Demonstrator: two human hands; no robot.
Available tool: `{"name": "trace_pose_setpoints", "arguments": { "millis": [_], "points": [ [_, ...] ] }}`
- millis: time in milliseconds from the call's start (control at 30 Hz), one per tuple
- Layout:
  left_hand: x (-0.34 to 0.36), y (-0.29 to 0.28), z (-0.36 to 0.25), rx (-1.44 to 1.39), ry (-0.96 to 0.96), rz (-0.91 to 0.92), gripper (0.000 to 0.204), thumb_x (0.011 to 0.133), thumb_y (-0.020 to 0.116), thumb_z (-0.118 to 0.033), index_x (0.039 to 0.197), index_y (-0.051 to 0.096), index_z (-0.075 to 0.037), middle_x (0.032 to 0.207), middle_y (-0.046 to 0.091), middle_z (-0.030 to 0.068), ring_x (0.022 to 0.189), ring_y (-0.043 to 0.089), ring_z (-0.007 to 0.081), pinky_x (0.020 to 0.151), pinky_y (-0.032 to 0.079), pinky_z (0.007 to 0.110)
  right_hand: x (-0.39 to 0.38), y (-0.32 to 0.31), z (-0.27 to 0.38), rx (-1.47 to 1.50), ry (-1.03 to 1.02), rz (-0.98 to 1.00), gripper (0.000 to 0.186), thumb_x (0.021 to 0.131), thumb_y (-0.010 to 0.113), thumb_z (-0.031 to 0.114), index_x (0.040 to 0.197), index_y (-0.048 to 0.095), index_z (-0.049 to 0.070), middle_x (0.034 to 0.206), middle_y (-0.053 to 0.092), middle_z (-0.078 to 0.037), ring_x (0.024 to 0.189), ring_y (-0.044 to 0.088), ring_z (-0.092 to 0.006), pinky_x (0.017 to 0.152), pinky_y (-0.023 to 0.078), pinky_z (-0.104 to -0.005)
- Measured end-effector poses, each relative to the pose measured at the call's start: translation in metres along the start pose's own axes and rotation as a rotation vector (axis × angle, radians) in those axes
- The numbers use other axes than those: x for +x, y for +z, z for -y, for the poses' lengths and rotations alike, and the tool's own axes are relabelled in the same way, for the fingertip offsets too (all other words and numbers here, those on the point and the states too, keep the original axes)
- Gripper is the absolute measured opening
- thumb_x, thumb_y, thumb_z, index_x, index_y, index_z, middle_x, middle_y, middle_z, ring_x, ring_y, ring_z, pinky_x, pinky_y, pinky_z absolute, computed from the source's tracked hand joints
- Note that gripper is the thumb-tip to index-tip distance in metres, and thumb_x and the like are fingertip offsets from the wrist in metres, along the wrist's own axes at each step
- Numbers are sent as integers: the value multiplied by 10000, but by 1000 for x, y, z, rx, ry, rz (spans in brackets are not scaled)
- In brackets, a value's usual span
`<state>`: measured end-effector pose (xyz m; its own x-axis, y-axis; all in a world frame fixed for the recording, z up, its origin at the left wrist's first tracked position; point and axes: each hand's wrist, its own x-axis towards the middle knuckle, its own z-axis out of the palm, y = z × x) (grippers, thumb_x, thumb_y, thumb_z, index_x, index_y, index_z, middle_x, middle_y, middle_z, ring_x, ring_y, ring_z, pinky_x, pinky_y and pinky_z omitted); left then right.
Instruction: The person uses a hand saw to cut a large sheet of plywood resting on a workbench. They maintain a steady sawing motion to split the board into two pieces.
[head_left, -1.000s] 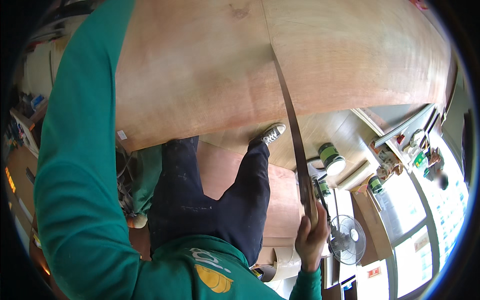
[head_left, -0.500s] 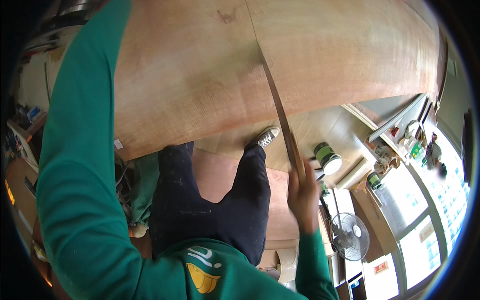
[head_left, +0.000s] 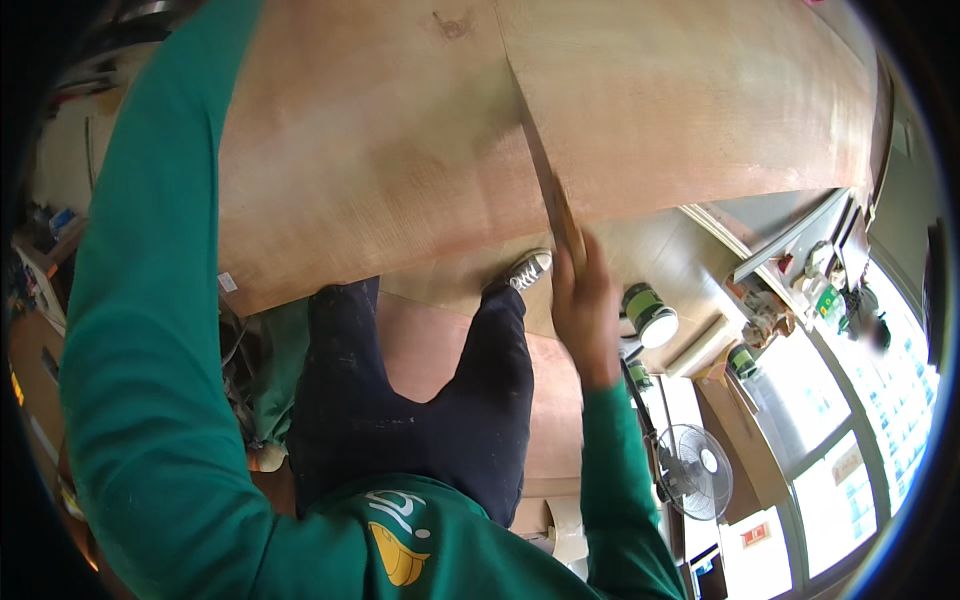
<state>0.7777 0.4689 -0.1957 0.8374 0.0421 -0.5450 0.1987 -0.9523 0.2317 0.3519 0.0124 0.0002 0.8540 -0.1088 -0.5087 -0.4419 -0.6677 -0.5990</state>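
Note:
My right hand is closed round the wooden handle of a handsaw, near the front edge of a large reddish-brown plywood sheet. The saw's narrow blade slants up and away, sitting in a cut in the sheet. From the blade's far end a thin line continues toward the sheet's far side. My left arm, in a green sleeve, stretches forward along the sheet's left side. The left hand lies outside the picture.
Below the sheet are my legs and one shoe on a wood-look floor. To the right stand a green-and-white paint can, a fan and a cluttered shelf beside bright windows. Clutter and cloth lie at left.
My right hand has pushed the handsaw forward and slightly left, away from my body. More of the blade now sits beyond the sheet's front edge. My left arm has barely shifted.

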Motion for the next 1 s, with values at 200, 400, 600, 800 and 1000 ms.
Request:
{"name": "trace_pose_setpoints", "arguments": {
  "millis": [200,400,600,800,1000],
  "points": [
    [-11,-15,-10,28,24,1,1431,695,731,-926,1636,333,77,1709,344,269,1604,314,378,1306,287,453,-146,-106,34,-131,158,121,434,1014,605,64,1439,559,-4,1101,788,-234,925,810,-374,821,633,-416],
    [-19,-12,-27,-18,38,-34,1371,695,737,-921,1603,418,56,1676,413,254,1563,393,368,1285,316,449,63,32,-12,63,-81,-20,369,1075,643,232,1358,579,5,854,698,-319,789,695,-524,614,539,-535],
    [-8,-9,-12,29,-11,-43,1427,690,725,-933,1643,340,57,1720,333,259,1611,304,372,1315,260,459,-52,-40,1,-116,105,105,418,1053,644,178,1432,557,25,937,745,-293,857,763,-462,715,599,-497],
    [-6,-1,4,-48,-53,-105,1451,686,730,-930,1656,306,62,1731,302,267,1624,271,374,1326,238,457,-131,-91,16,-109,175,120,390,1047,597,97,1422,573,-4,1093,761,-252,939,786,-347,821,604,-409],
    [-12,-5,-13,6,22,-10,1470,682,716,-944,1664,285,62,1732,293,273,1628,260,378,1329,234,460,47,24,-2,61,-39,-50,336,1066,652,218,1349,596,45,825,688,-314,775,691,-531,606,529,-540]
  ]
}}
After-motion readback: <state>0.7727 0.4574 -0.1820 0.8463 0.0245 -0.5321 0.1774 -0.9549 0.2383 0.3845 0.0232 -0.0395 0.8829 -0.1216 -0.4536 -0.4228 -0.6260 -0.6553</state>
